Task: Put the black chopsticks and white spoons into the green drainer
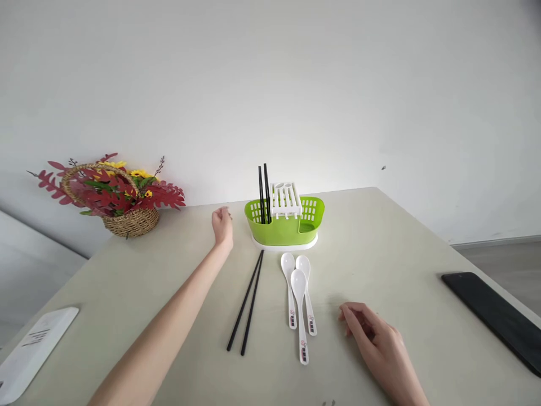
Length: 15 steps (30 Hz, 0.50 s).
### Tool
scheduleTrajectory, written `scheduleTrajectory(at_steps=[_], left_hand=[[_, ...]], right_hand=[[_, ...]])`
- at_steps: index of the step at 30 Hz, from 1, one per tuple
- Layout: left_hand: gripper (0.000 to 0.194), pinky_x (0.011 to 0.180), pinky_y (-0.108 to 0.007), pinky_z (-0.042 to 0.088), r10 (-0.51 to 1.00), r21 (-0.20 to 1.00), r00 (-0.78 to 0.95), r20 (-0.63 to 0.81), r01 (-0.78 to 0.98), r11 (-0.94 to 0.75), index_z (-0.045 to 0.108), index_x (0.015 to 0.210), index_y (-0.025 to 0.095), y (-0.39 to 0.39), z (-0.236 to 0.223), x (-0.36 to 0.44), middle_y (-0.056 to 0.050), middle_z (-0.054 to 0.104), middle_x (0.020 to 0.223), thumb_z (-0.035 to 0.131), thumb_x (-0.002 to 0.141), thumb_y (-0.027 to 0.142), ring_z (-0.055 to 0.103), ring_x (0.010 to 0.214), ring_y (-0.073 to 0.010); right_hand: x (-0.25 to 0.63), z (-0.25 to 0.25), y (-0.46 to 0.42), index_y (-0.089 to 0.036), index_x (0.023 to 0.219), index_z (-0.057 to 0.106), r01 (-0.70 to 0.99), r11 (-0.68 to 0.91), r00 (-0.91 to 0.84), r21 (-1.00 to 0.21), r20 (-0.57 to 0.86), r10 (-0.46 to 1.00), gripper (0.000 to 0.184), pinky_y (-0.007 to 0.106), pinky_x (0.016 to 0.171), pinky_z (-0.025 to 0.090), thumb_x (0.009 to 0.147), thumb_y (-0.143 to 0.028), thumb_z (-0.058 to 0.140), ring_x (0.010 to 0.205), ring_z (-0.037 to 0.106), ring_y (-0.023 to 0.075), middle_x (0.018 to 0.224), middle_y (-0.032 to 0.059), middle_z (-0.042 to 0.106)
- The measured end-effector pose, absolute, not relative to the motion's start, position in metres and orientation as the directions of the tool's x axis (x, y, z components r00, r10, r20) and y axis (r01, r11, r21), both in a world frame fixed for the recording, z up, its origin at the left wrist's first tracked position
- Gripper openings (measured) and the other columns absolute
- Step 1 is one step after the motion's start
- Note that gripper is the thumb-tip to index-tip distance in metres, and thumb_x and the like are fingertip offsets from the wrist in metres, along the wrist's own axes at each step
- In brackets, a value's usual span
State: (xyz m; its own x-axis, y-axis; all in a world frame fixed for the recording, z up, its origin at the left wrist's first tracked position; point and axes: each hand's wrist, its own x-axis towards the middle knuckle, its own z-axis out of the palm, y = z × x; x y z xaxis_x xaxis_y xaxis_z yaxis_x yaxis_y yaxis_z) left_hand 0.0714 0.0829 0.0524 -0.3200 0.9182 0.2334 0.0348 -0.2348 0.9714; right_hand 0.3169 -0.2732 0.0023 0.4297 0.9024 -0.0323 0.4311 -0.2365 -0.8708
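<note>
My left hand (222,226) is raised near the left end of a green plastic cutlery basket (283,231), fingers curled in, with nothing visible in them. Two black chopsticks (261,197) stand upright in the basket's left compartment. A white slotted rack (286,200) sits over its middle, and a white base (285,247) lies beneath. Another pair of black chopsticks (249,307) lies in front, tips together. Three white spoons (298,282) lie beside them, one overlapping the others. To the spoons' right my right hand (374,341) rests on the table, its fingers loosely closed and holding nothing visible.
A wicker basket of red leaves and yellow flowers (131,221) stands at the back left. On the near left lies a white flat object with dark markings (36,344). A black phone (490,316) lies by the table's right edge. A white wall (270,84) rises behind.
</note>
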Motion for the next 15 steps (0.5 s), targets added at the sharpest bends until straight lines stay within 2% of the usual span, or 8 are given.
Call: scheduleTrajectory(at_steps=[3, 6, 9, 12, 15], left_hand=[[0.023, 0.050, -0.023, 0.031, 0.955, 0.984, -0.241, 0.175, 0.011, -0.178, 0.054, 0.094, 0.019, 0.064, 0.030, 0.054, 0.006, 0.046, 0.066, 0.048, 0.101, 0.040, 0.042, 0.050, -0.0094], [0.030, 0.047, -0.023, 0.025, 0.984, 0.987, -0.081, 0.158, 0.014, -0.157, 0.058, 0.091, 0.019, 0.043, 0.021, 0.042, 0.006, 0.045, 0.063, 0.053, 0.098, 0.047, 0.034, 0.046, -0.0079], [0.036, 0.049, -0.023, 0.026, 0.982, 0.981, 0.090, 0.164, 0.091, -0.172, 0.063, 0.089, 0.018, 0.024, 0.022, 0.035, 0.005, 0.048, 0.062, 0.060, 0.096, 0.054, 0.037, 0.049, -0.0089], [0.040, 0.053, -0.023, 0.031, 0.958, 0.945, 0.236, 0.162, 0.242, -0.220, 0.063, 0.092, 0.019, 0.005, 0.025, 0.029, 0.004, 0.049, 0.063, 0.055, 0.100, 0.058, 0.042, 0.055, -0.0108], [0.042, 0.057, -0.024, 0.034, 0.942, 0.907, 0.304, 0.141, 0.342, -0.246, 0.061, 0.091, 0.020, -0.014, 0.027, 0.024, 0.004, 0.050, 0.066, 0.052, 0.102, 0.059, 0.044, 0.058, -0.0114]], right_hand=[[0.318, 0.000, -0.273, -0.028, 0.095, 0.072, 0.435, -0.262, 0.434, -0.862, -0.054, 0.899, 0.045, 0.022, 0.062, 0.053, 0.098, -0.067, 0.050, 0.064, 0.065, 0.0157, 0.082, 0.0015, 0.074], [0.321, -0.003, -0.272, -0.028, 0.095, 0.073, 0.461, -0.269, 0.419, -0.846, -0.060, 0.906, 0.047, 0.022, 0.062, 0.054, 0.097, -0.068, 0.050, 0.063, 0.066, 0.0156, 0.081, 0.0017, 0.074], [0.324, -0.007, -0.272, -0.028, 0.095, 0.073, 0.487, -0.276, 0.413, -0.828, -0.060, 0.909, 0.047, 0.022, 0.062, 0.055, 0.096, -0.069, 0.051, 0.062, 0.066, 0.0154, 0.080, 0.0015, 0.074], [0.326, -0.012, -0.272, -0.027, 0.097, 0.073, 0.499, -0.289, 0.435, -0.817, -0.053, 0.899, 0.046, 0.021, 0.062, 0.055, 0.095, -0.068, 0.053, 0.063, 0.067, 0.0152, 0.083, 0.0017, 0.075], [0.328, -0.015, -0.272, -0.028, 0.100, 0.074, 0.506, -0.309, 0.449, -0.805, -0.060, 0.892, 0.046, 0.020, 0.061, 0.054, 0.094, -0.069, 0.054, 0.063, 0.068, 0.0146, 0.082, 0.0012, 0.075]])
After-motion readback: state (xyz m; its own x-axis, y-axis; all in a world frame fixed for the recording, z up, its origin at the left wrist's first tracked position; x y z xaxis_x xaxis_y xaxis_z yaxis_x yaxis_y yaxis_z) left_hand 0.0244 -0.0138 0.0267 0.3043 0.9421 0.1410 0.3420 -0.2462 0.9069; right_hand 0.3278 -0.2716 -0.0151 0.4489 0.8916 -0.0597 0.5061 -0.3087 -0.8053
